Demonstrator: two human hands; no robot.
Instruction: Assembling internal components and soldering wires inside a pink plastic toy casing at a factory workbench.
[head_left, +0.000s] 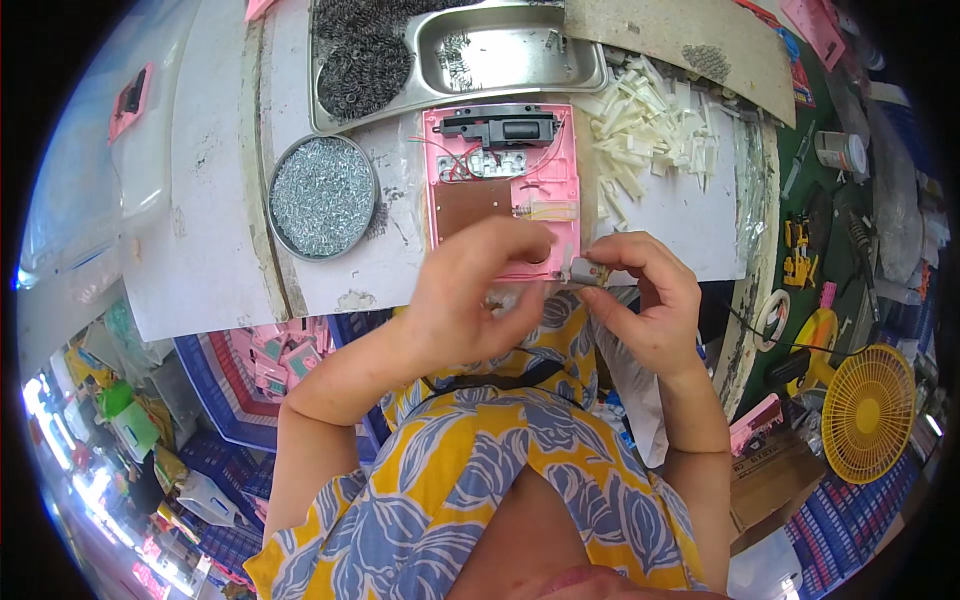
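Note:
My right hand (655,300) pinches a small silver electric motor (588,271) between thumb and fingertips, over the lower right corner of a pink plastic housing (572,180). Close to the motor's other end, my left hand (475,285) has its thumb and fingers curled toward each other; I cannot make out what they hold. Inside the housing, a black plastic module (500,127) lies along the far edge, with red wires below it. A brown board (475,207) fills the left part, partly covered by my left hand. A small spring and a pale part sit to its right.
Left of the housing stands a round tin (323,198) full of small screws. Behind is a steel tray (510,50) with black springs. White plastic pieces (650,130) are heaped at the right. A blue crate (215,400) of pink parts is below left; a yellow fan (868,414) stands right.

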